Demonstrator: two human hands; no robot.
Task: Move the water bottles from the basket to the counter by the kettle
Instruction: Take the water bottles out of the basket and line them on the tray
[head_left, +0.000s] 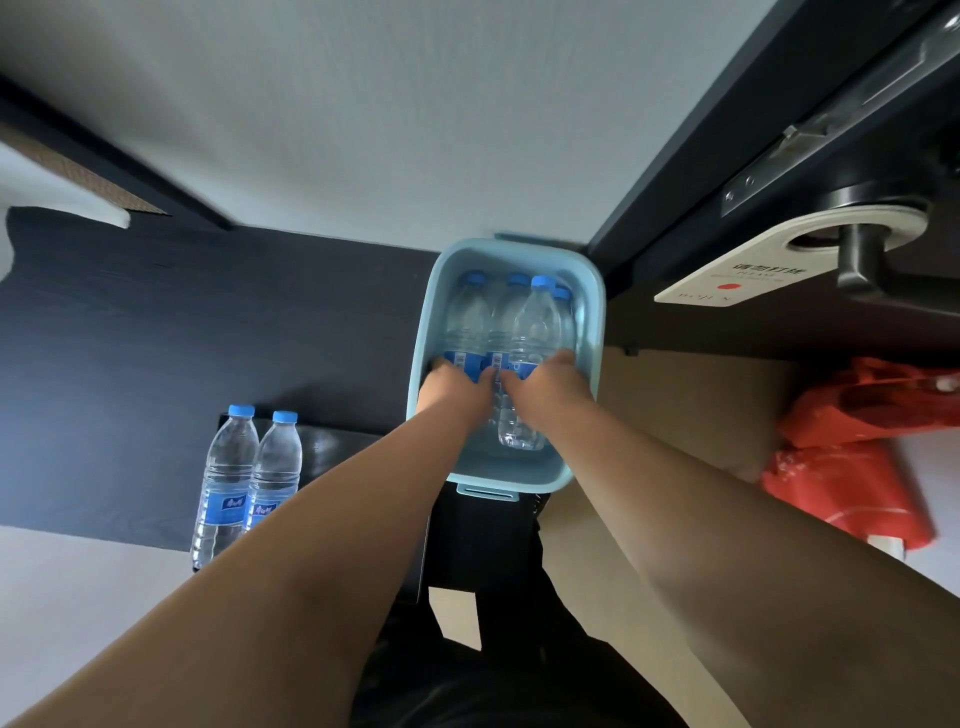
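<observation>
A light blue plastic basket (592, 312) stands on the floor by the wall and holds several clear water bottles with blue caps. Both my hands are inside it. My left hand (452, 387) wraps around the labelled middle of the left bottle (467, 312). My right hand (545, 387) grips the bottle (535, 322) that lies on top, whose base shows below my hand. Two more bottles (249, 478) stand upright side by side at the lower left. No kettle is in view.
A dark wall panel (156, 338) runs along the left. A dark door with a lever handle (857, 249) and a hanging door sign (753, 275) is at the right. An orange-red plastic bag (857, 452) lies on the floor at the right.
</observation>
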